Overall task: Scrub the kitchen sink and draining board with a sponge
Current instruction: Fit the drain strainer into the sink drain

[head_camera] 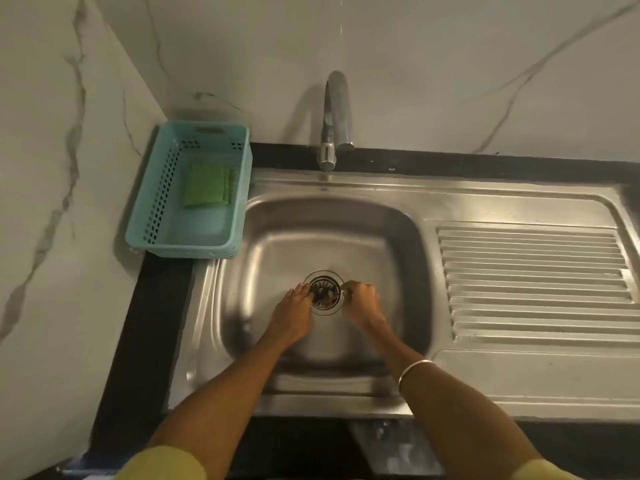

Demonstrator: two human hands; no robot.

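Note:
Both my hands reach down into the steel sink bowl. My left hand lies with straight fingers touching the left edge of the round drain strainer. My right hand has curled fingers at the strainer's right edge; whether it pinches the rim is hard to tell. A green sponge lies inside the turquoise basket at the left of the sink, away from both hands. The ribbed draining board stretches to the right.
A chrome tap stands behind the bowl, its spout over the back rim. Black counter borders the sink on the left and back. Marble-pattern walls rise at the left and rear. A silver bangle circles my right forearm.

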